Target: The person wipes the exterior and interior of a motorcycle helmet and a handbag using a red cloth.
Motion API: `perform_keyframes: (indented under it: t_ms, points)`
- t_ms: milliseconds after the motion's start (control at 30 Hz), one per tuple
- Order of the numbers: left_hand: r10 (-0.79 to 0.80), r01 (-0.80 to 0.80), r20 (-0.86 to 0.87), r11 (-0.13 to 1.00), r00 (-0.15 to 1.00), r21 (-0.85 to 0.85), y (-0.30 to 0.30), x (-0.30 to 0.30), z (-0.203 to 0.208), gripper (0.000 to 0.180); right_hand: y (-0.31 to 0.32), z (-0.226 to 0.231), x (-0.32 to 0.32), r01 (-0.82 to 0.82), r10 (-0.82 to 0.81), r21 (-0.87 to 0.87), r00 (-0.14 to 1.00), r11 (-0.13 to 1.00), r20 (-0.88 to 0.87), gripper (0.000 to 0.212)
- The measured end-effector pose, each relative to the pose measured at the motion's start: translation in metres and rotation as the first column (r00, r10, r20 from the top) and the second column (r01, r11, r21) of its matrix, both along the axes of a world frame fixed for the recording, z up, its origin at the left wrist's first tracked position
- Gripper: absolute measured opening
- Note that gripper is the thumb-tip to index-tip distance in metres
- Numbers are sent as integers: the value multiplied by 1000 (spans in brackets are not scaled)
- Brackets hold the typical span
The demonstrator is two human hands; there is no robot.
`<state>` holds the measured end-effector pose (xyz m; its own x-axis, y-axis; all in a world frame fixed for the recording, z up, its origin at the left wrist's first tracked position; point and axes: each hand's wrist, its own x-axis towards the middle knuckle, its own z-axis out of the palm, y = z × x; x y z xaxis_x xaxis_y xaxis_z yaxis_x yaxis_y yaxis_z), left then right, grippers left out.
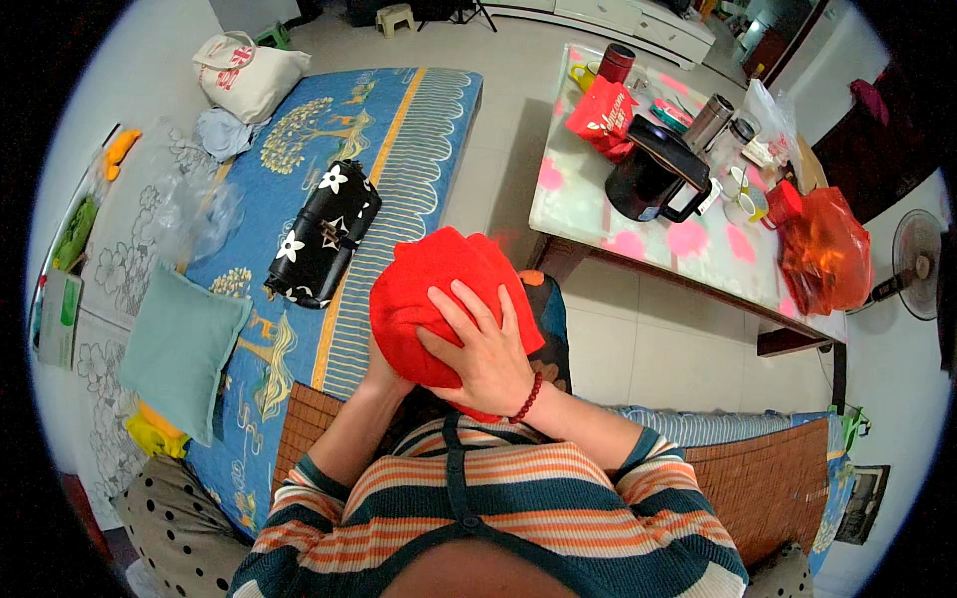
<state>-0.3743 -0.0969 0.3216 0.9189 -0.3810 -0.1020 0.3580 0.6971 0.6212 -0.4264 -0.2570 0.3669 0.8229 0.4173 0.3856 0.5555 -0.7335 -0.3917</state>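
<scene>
A folded, rounded bundle of soft red cloth (419, 289) is held up in front of my body, above my lap. My left hand (387, 361) supports it from the left and below, with the fingers hidden behind the cloth. Across the top of the bundle lies my right hand (486, 351), its fingers spread and pressed flat on the fabric. A dark red bead bracelet (528, 399) circles my right wrist. Whether the cloth is a hat or another piece of fabric, I cannot tell.
On the blue patterned sofa cover (399, 130) at left lie a black flower-print handbag (324, 234), a pale green cushion (184, 349) and a white tote (249, 75). The table (598, 224) at right holds a black kettle (653, 174), cups and a red plastic bag (825, 254). A fan (915, 264) stands beyond.
</scene>
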Motion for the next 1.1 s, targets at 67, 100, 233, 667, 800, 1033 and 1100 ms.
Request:
perform_keyframes:
  t_ms: [67, 100, 233, 667, 800, 1033, 1100]
  points:
    - [115, -107, -44, 981, 992, 160, 0, 0, 12, 56, -9, 3, 11, 5, -5, -12, 1000, 1000, 11, 69]
    - [173, -153, -59, 957, 983, 245, -1, -1, 18, 55, -18, -9, 21, 93, -87, 204, 995, 974, -39, 65]
    - [190, -133, -184, 950, 964, 282, 22, 6, 6, 56, -85, -76, 46, 530, 268, 760, 723, 376, -637, 58]
    - [251, -234, -90, 959, 964, 162, 72, 28, -5, 62, -92, -70, 22, 513, 580, 849, 655, 129, -484, 87]
    - [28, -38, -109, 996, 994, -84, 76, 33, 8, 79, -98, -55, 25, 478, 582, 864, 662, 159, -473, 88]
    - [-124, 6, 428, 964, 895, 266, 95, 58, 20, 83, -103, -38, 18, 494, 492, 867, 740, 64, -458, 69]
    - [-199, -32, 667, 948, 718, 318, 81, 62, 42, 81, -116, -34, 18, 489, 500, 862, 784, -132, -368, 61]
